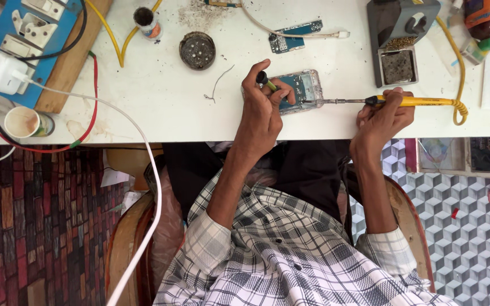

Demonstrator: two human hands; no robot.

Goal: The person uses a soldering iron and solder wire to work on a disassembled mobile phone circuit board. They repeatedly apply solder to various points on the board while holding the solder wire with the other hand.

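While the left hand (263,107) pinches a small tool (266,81) over the opened phone (300,90), the right hand (382,118), at its three o'clock, clasps a yellow soldering iron (415,101).

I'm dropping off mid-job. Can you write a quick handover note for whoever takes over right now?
Left hand: shut on a small green-handled tool, pressed onto the opened phone.
Right hand: shut on the yellow soldering iron, tip at the phone's right edge.
The phone lies on the white table, iron stand behind it.
Done: phone opened, board bare.
Left: cannot tell if the joint is finished; iron not yet parked.
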